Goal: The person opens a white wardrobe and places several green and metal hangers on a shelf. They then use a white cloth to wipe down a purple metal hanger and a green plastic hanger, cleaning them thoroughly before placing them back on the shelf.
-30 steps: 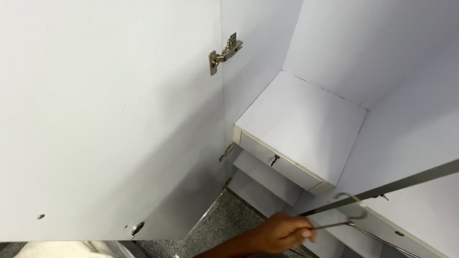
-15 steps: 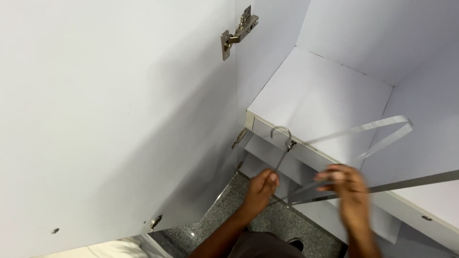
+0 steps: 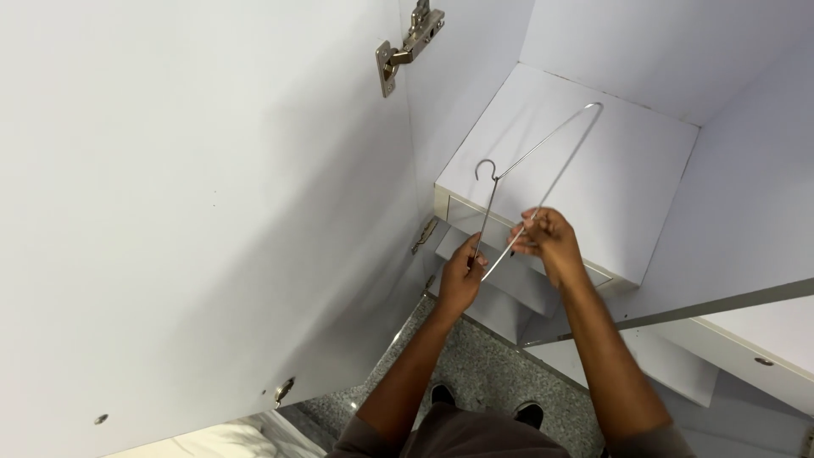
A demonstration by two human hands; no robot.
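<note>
White wardrobe panels frame both hands gripping a wire hanger: left hand pinches its near end, right hand grasps mid-wire, its long axis running up-right away from them.

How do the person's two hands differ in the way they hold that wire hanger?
The left hand sits lower and pinches one thin side of the wire hanger, near the end below the hook; the right hand sits higher and closes around the middle of the long wire. The left fingers point up, while the right hand's curl inward. Both grip the same hanger inside the white cupboard.
</note>
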